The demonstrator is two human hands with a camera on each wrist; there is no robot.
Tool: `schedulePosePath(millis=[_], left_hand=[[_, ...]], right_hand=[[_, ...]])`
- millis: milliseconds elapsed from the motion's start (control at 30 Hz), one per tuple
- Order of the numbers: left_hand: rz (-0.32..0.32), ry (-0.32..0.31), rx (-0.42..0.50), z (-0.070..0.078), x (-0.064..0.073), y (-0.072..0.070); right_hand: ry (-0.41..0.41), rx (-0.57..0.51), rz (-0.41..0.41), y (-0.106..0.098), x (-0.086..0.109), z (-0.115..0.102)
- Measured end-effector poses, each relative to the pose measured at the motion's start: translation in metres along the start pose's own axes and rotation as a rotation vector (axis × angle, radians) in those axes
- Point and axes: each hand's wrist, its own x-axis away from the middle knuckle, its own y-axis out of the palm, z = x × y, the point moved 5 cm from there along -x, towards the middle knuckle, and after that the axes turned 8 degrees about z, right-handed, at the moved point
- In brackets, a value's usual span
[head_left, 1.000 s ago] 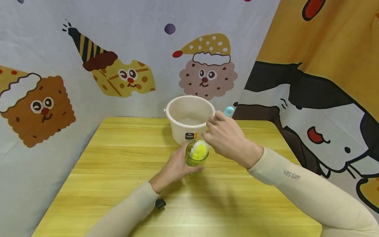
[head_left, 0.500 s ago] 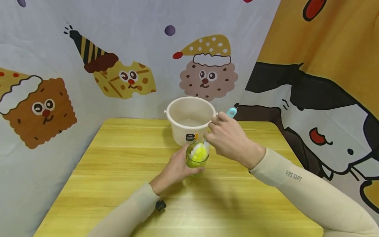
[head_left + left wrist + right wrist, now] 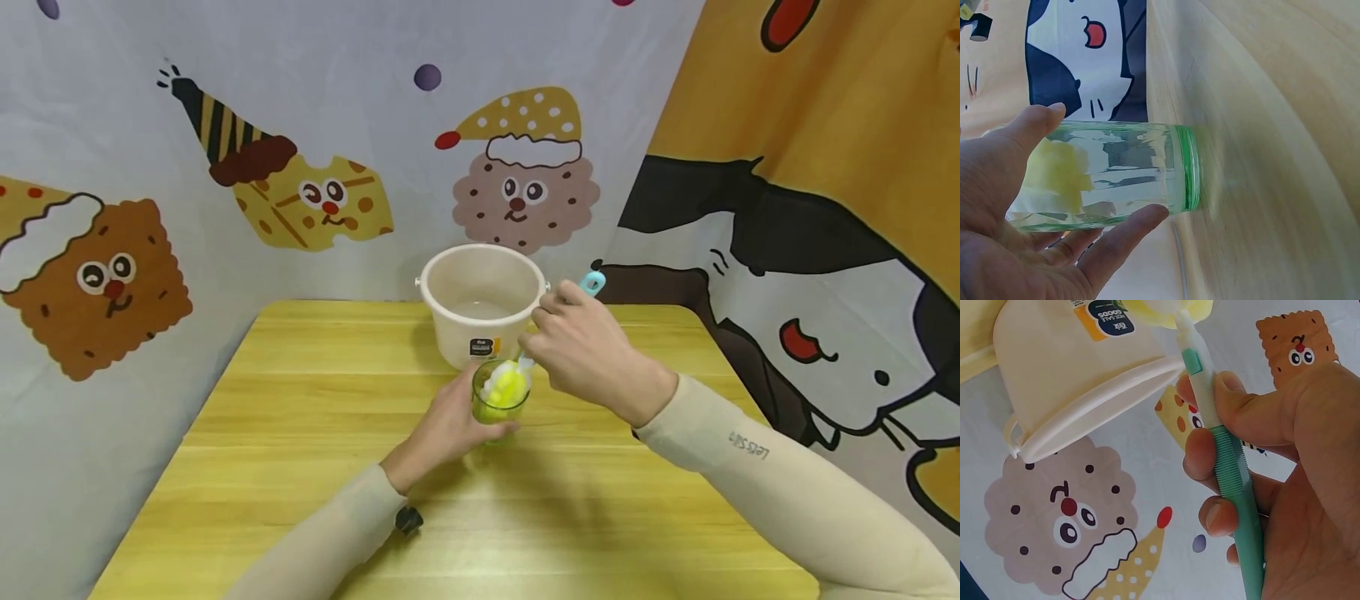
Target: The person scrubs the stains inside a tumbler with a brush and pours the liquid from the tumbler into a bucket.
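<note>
A green-tinted drinking glass [image 3: 1129, 178] stands upright at the tabletop, its thick base down. My left hand [image 3: 450, 421] grips it round the side, thumb and fingers on opposite walls. Inside the upper part of the glass sits the yellow and white sponge head [image 3: 506, 385] of a cup brush. My right hand [image 3: 588, 354] holds the brush by its teal and white handle [image 3: 1232, 465], fingers curled round it and thumb along the side. The handle slants up to the right, its teal looped end [image 3: 592, 283] showing above the hand. The glass's lower part holds no sponge.
Just behind the glass stands a cream bucket [image 3: 457, 337] with a label on its front. The wooden table [image 3: 300, 417] ends at a cartoon-printed cloth [image 3: 337, 83] at the back. A small black object [image 3: 408, 521] is at my left wrist.
My right hand and the brush handle have shifted slightly to the right. The sponge head stays within the glass. My left hand and the glass have hardly moved.
</note>
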Motion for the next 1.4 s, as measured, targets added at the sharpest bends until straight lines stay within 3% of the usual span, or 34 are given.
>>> schedulePosePath(millis=[867, 1400], left_hand=[[0.022, 0.011, -0.003, -0.0019, 0.0013, 0.001], [0.029, 0.023, 0.001, 0.001, -0.0007, -0.0013]], right_hand=[[-0.023, -0.021, 0.014, -0.0004, -0.0038, 0.0076], [-0.028, -0.122, 0.051, -0.0064, -0.006, 0.0064]])
